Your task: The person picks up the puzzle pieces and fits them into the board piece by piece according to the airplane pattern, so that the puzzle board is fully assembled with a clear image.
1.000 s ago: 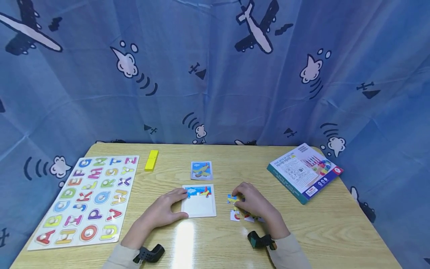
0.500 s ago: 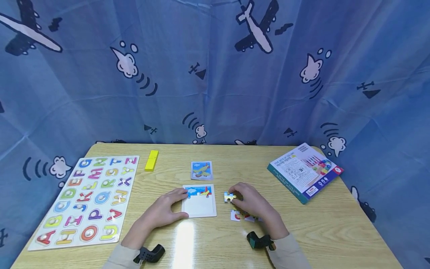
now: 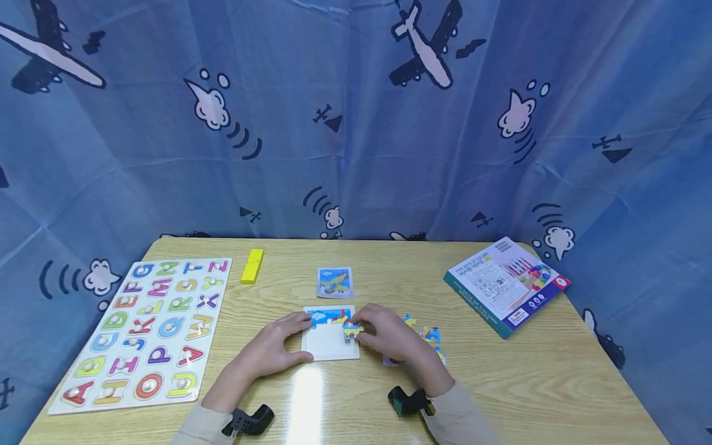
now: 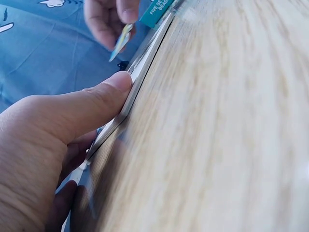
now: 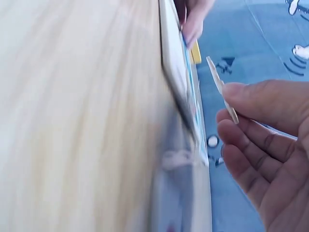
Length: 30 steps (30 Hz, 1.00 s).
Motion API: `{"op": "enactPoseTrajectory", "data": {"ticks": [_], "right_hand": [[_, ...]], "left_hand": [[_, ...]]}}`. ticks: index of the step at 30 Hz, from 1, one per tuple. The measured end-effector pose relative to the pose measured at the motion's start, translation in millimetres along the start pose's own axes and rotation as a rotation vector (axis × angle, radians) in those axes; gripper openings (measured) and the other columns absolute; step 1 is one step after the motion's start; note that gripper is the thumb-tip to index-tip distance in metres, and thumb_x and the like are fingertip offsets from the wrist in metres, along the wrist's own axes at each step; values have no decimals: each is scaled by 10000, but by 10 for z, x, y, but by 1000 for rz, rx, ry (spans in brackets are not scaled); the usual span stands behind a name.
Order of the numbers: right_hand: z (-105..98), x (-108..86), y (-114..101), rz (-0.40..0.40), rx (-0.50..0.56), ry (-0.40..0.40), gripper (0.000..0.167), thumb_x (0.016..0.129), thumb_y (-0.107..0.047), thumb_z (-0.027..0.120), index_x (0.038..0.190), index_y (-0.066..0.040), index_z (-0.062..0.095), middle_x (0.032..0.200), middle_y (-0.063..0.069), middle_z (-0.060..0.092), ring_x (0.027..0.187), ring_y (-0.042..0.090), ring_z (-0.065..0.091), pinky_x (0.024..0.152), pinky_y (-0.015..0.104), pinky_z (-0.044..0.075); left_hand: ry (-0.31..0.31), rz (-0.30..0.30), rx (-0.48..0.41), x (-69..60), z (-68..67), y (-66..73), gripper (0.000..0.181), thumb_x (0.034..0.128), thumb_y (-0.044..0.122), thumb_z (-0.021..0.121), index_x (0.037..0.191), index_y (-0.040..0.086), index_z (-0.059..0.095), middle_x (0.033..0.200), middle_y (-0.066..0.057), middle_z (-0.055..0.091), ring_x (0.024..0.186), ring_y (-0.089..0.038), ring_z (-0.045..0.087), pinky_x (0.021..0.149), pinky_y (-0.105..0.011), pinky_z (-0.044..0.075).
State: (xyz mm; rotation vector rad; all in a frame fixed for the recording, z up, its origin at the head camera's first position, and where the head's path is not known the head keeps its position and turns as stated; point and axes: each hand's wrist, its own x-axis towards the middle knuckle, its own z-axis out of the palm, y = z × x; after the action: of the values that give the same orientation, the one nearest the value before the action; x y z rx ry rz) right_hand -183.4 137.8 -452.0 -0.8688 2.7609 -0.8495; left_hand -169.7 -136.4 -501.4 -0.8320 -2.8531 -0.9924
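Note:
A small white puzzle tray [image 3: 327, 347] lies in the middle of the table, its top row filled with a blue and red picture. My left hand [image 3: 271, 346] holds the tray's left side, thumb near the lower corner and fingers near the upper one. Over the tray's right part, my right hand [image 3: 392, 334] pinches a jigsaw piece [image 3: 351, 330] between thumb and fingers. In the right wrist view that jigsaw piece [image 5: 216, 77] is seen edge-on, tilted and apart from the tray [image 5: 176, 63]. Several loose pieces [image 3: 432, 335] lie partly hidden behind the right hand and forearm.
A picture card [image 3: 335, 283] with a yellow plane sits beyond the tray. At left are a letter board [image 3: 139, 334] and a yellow block [image 3: 252, 266]. A boxed set [image 3: 506, 284] lies at the back right, and a blue curtain [image 3: 356, 154] hangs behind the table.
My right hand has picked a jigsaw piece from the loose pile and carried it left over the tray. More of the loose pieces now show. The left hand stays in place.

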Motion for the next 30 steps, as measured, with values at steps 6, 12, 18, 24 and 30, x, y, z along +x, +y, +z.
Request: {"op": "enactPoseTrajectory", "data": {"ticks": [6,12,18,24,30], "right_hand": [[114,169,-147,-50,-10,-9,226,862,-120,667,1084,-82,681,1032,13,636,839,102,550,732,231,509],[252,304,-225,-86,-36,-3,219,849,-136,668,1061,-88,696,990,-3,640,838,72,547,749,206,504],[352,392,-255,-96,-49,-8,205,863,-167,675,1052,-93,698,985,-13,635,823,61,527,748,204,490],[421,426,-268,-88,-48,5,209,874,-182,672,1062,-96,701,1032,2,637,865,70,553,779,210,505],[471,444,-271,-81,-53,20,229,881,-173,662,1093,-94,699,1059,12,629,886,74,571,774,195,512]], "left_hand": [[-3,-28,-24,9,13,2,715,744,502,753,1325,127,572,1403,-48,518,1319,-240,458,1083,-425,401],[-11,-31,-54,23,11,3,736,745,501,751,1339,112,555,1412,-55,508,1332,-240,443,1096,-423,385],[-20,-27,-56,27,4,2,742,755,506,739,1349,106,543,1413,-62,506,1337,-243,436,1093,-432,387],[-18,-32,-43,15,-4,-16,750,756,521,731,1360,122,533,1423,-51,496,1344,-238,427,1095,-434,384],[-14,-29,-38,-3,-3,-26,754,762,533,719,1365,121,527,1427,-57,490,1343,-253,427,1094,-445,382]]}}
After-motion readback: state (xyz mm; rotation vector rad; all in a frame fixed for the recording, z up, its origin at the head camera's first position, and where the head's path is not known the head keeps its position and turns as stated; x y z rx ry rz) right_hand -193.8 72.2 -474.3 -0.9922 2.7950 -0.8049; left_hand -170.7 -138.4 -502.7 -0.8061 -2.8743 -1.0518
